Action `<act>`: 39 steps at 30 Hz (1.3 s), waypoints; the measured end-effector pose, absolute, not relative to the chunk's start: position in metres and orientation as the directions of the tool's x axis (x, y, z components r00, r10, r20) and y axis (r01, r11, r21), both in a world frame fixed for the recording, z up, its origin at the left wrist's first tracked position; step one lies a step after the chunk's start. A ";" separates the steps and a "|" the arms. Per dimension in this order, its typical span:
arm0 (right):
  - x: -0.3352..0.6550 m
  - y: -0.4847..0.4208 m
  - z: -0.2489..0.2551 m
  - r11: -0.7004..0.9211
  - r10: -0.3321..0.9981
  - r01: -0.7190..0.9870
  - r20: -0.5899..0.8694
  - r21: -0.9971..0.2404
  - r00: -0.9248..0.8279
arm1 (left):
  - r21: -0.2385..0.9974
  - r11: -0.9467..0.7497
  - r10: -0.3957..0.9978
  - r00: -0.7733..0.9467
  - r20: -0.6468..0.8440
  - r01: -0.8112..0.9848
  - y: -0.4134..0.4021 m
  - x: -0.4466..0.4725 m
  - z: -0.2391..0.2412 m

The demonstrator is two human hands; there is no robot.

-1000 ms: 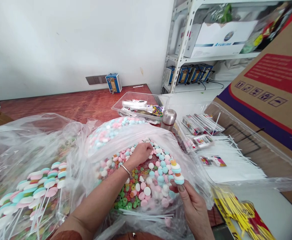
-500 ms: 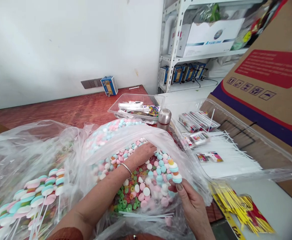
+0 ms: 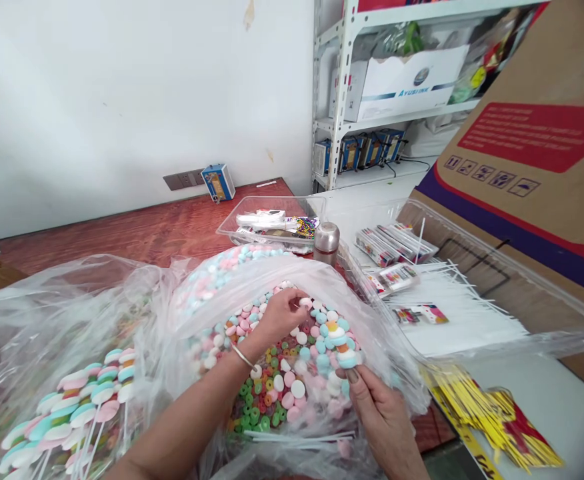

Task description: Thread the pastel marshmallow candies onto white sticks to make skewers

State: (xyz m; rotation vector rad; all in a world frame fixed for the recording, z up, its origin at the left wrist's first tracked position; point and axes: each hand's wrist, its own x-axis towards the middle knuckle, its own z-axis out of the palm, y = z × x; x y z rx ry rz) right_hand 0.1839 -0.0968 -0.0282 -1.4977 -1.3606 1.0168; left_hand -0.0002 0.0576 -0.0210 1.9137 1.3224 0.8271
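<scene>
My left hand (image 3: 283, 313), with a bangle at its wrist, is over the candy inside an open clear plastic bag (image 3: 252, 277). Its thumb and fingers pinch a pale round marshmallow candy (image 3: 306, 303). Upright in my right hand (image 3: 379, 407) is a candy skewer (image 3: 341, 343), gripped low between thumb and fingers. White and blue discs alternate with orange rings on it; its stick is mostly hidden. Around my hands lie pink, white and blue round candies (image 3: 289, 380), with green and red gummy rings (image 3: 257, 407) nearer me. Several white sticks (image 3: 297, 439) rest across the bag's front.
Finished-looking candy skewers (image 3: 79, 400) lie in another plastic bag at left. Behind stand a clear bin (image 3: 232, 217) and a metal flask (image 3: 327, 241). At right are a clear tray (image 3: 527, 307) of white sticks, yellow twist ties (image 3: 472, 413) and a large carton (image 3: 537, 147).
My left hand has drawn back slightly from the candy and now pinches a pale piece. My right hand, still holding the skewer, has shifted a little left in view.
</scene>
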 end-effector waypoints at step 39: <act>0.126 -0.105 -0.010 -0.420 0.905 -0.402 -0.405 -0.813 -0.128 | 0.978 0.104 0.993 0.066 -0.094 -0.178 -0.010 0.007 -0.004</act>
